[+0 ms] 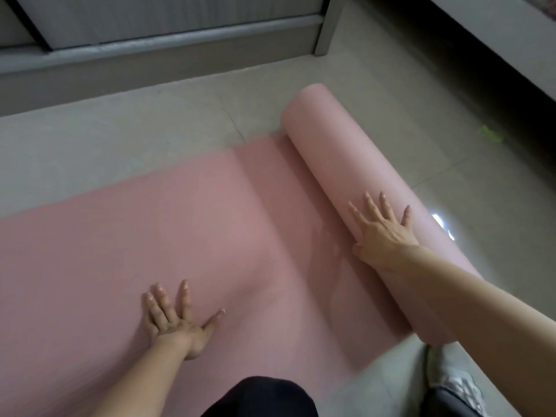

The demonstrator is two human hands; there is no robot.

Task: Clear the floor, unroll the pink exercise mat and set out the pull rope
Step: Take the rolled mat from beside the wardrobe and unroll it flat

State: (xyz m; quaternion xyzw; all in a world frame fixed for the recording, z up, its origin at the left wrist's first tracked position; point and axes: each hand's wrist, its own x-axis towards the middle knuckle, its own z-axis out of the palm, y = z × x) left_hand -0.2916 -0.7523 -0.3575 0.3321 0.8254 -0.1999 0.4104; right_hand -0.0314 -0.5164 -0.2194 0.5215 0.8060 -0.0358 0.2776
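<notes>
Beyond the pink mat (120,251), its roll (346,182) faces bare tiled floor (451,152).

Pink mat (120,251) cut off at left edge; shoe (457,383) partly behind forearm.
</notes>
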